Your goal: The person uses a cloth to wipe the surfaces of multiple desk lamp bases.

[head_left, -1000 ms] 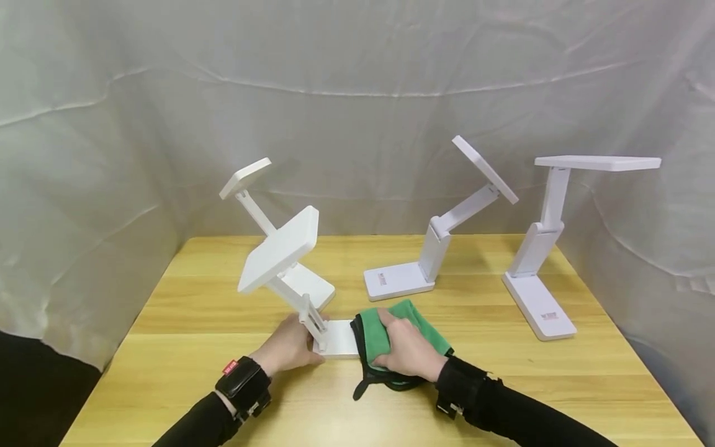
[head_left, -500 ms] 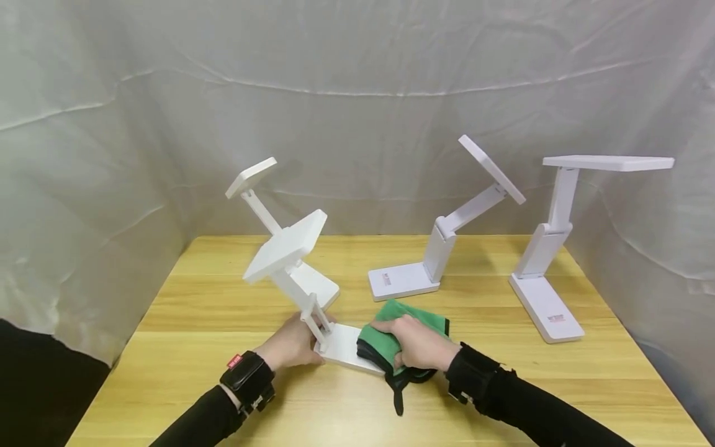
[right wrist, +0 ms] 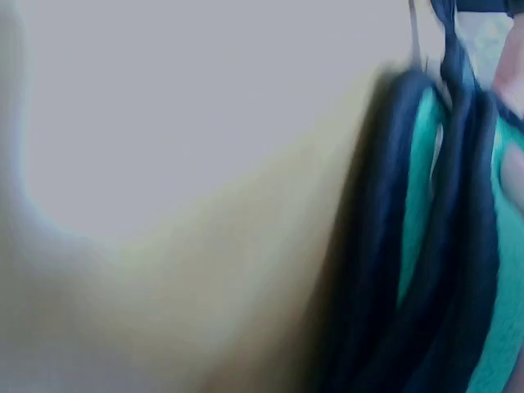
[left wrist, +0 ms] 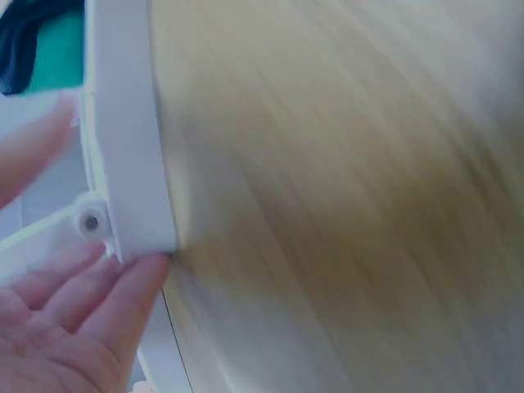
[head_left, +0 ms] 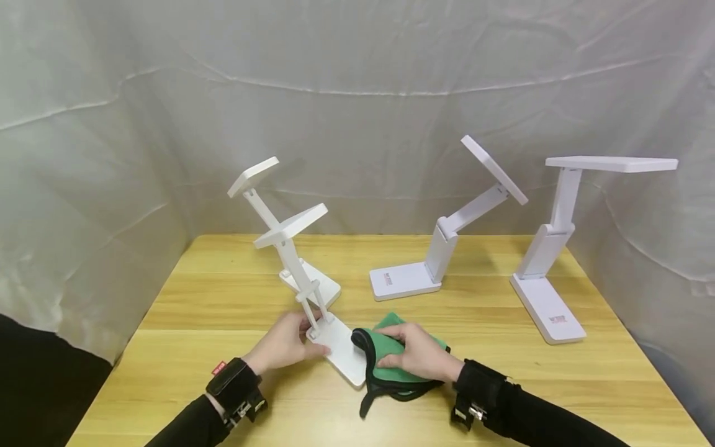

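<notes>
Head view: I see the white lamp base [head_left: 342,352] between both hands on the tabletop [head_left: 184,347], long axis slanting nearer-right; left hand [head_left: 286,341] pinches its hinge end, right hand [head_left: 423,355] grips the green cloth [head_left: 381,345].

Left hand [head_left: 287,341], right hand [head_left: 419,352] both gripping, apart.
Left arm [head_left: 192,423] angles in from lower left, thumb [left wrist: 34,155] spread from fingers [left wrist: 123,315]; right arm [head_left: 539,415] angles in from lower right, palm down, fingers curled.

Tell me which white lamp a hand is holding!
The front-left lamp: the left hand holds its base. No hand touches the other three lamps; the right hand grips the green cloth.
</notes>
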The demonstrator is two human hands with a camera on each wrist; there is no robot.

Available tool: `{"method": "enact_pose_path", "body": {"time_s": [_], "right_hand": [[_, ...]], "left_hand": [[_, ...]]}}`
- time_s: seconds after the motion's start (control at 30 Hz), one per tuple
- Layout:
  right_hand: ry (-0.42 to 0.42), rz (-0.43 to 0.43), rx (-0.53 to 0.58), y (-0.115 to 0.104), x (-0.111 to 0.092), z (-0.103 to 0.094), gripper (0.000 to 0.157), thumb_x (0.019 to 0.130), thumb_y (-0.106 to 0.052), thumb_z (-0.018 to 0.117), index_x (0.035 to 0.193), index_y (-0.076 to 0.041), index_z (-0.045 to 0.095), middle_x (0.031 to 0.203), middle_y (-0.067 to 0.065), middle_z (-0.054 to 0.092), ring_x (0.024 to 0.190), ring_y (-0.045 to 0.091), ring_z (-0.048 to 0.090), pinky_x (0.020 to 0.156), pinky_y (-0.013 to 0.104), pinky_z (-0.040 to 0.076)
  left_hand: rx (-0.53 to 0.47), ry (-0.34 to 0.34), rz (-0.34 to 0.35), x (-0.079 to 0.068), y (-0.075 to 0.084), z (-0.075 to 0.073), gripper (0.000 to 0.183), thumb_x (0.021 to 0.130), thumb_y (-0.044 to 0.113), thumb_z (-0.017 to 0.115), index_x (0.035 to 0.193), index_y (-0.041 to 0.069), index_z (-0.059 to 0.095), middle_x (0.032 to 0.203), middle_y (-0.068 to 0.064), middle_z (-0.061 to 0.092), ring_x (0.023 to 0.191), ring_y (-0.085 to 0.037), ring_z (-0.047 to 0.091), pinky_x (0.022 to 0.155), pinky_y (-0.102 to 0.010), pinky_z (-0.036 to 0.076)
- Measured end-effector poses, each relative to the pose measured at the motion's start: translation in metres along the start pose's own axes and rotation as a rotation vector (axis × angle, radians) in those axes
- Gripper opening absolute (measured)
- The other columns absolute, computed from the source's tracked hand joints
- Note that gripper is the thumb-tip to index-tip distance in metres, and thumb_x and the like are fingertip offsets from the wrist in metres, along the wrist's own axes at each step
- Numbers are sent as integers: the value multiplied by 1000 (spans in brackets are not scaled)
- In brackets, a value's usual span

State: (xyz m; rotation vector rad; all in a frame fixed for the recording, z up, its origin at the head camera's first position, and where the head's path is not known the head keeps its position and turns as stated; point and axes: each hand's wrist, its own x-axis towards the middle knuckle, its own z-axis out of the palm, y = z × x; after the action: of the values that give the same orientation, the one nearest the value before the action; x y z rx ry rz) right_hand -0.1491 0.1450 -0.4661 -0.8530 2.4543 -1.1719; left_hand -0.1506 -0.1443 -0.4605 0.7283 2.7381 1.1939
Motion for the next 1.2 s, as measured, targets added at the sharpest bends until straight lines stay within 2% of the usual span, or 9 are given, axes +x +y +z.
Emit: {"method": "enact_pose_path", "body": {"time_s": [0.1,0.27,0.5,0.6,0.7,0.87,0.97,1.17,1.2], "right_hand": [[59,31,78,-4,1,9,39,81,-26,73,119,-19,64,97,-9,67,77,7,54,66,24,47],[60,32,75,-17,19,21,32,88,-26,67,118,-14,64,81,-7,60,67,7,50,60,23,45],[78,9,-3,-22,44,26,37,89,-22,65,124,-10,61,92,-3,66,66,5,53,61,23,48],[57,-18,-77,-23,32,26,42,90,-23,64,130,-10,57,112,1,67,65,2,53,63,21,49],[31,-47,-134,-24,12,25,47,91,-23,63,133,-6,53,100,5,70,51,-2,45,54,18,47],[-23,-64,-149,-23,-13,21,52,89,-18,65,134,1,49,65,-6,57,40,-3,31,41,14,35],[-36,-63,-141,-23,-9,20,52,88,-19,66,133,1,50,72,-8,60,41,-2,31,42,15,35],[-9,-43,-177,-25,25,22,49,90,-24,64,134,-4,51,116,7,65,40,0,30,44,17,37],[-6,-41,-184,-25,29,22,49,91,-24,63,134,-4,51,114,8,67,39,0,30,44,17,37]], "left_hand": [[45,85,-12,1,2,5,36,77,17,77,107,0,66,89,-6,69,76,-13,63,66,-26,53],[163,205,-32,3,2,13,23,78,12,74,100,3,71,67,5,60,57,-6,48,48,-22,41],[174,212,-19,6,2,15,10,81,16,73,90,13,71,58,12,50,52,-4,43,43,-20,35],[154,203,-29,5,2,16,13,80,14,72,93,12,72,57,12,51,50,-3,43,41,-20,35],[149,213,-30,3,1,15,18,79,12,73,96,8,72,60,10,55,50,-2,43,41,-20,35],[153,205,-48,1,1,13,18,80,13,73,97,8,72,63,8,58,52,-4,44,43,-21,37],[164,196,-59,1,2,12,18,80,14,73,97,9,72,63,8,57,52,-5,45,44,-21,37],[179,188,-39,1,4,13,21,80,11,71,101,9,72,64,9,60,52,-3,47,43,-20,39],[179,186,-35,2,4,13,22,80,11,70,102,10,72,64,9,59,52,-3,46,43,-19,39]]}}
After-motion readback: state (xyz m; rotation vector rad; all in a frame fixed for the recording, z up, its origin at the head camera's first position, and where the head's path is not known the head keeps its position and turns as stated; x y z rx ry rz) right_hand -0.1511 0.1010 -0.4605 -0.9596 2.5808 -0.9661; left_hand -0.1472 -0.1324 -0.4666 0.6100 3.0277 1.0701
